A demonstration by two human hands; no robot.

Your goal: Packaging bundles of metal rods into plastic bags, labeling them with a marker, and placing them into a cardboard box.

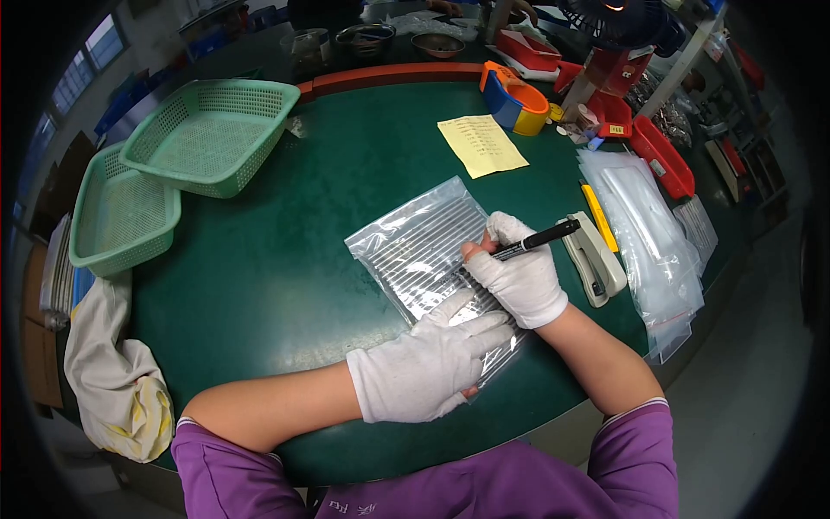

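Note:
A clear plastic bag (406, 246) with dark parallel stripes lies flat on the green tabletop, tilted, in front of me. I cannot tell whether the stripes are on the bag or are thin rods inside. My left hand (432, 359), in a white glove, rests with fingers stretched out across the bag's near part. My right hand (523, 277), gloved with bare fingertips showing, is closed around a black marker (546, 234). The marker slants, its back end up to the right and its front end down toward the bag; whether the tip touches is unclear.
Right of the bag lie a stapler (595, 259), a yellow cutter (599, 216) and stacked clear bags (644, 233). Beyond are a yellow paper (482, 145), a tape dispenser (516, 99) and a red bin (661, 160). Green baskets (207, 138) and a cloth (117, 372) sit left.

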